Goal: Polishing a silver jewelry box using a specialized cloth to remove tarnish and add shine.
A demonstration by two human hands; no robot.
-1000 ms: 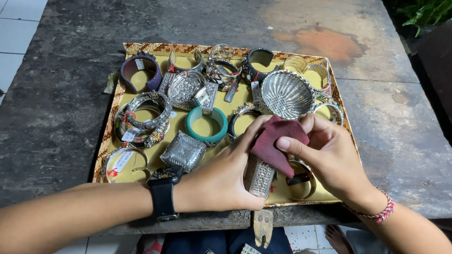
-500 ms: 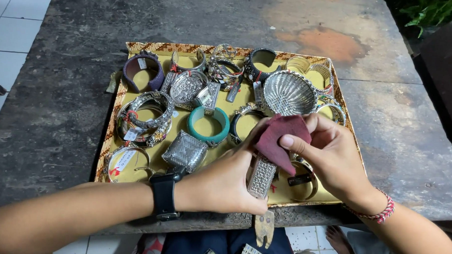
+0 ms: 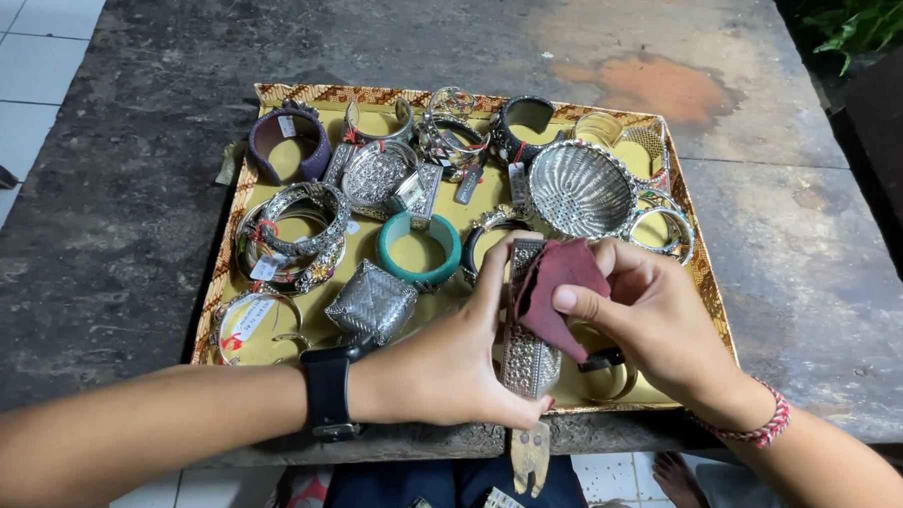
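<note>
The silver piece (image 3: 528,356) is a long, flat strip with tiny bumps all over it, and I see it standing almost upright at the near edge of the tray (image 3: 266,95). My left hand (image 3: 455,359) has a closed grip around its lower half, with the thumb running up its left side. A carved tan end (image 3: 530,460) hangs down below that grip, past the edge of the desk (image 3: 119,195).

My right hand (image 3: 654,322) has a closed grip on a dark red cloth (image 3: 558,290). The fingers pinch the cloth, and the cloth is pressed against the top of the silver piece, just above my left grip.

Just past the cloth sits a round silver mesh dish (image 3: 581,189). To the left of my left grip there is a small silver woven box (image 3: 371,303), and a teal bangle (image 3: 419,247) lies a little farther out. More bangles and cuffs fill the rest of the tray, with a purple cuff (image 3: 288,145) in the far left corner. A gold bangle (image 3: 608,379) lies partly hidden under my right hand.

My left wrist wears a black watch (image 3: 328,392). My right wrist wears a red and white band (image 3: 753,429).
</note>
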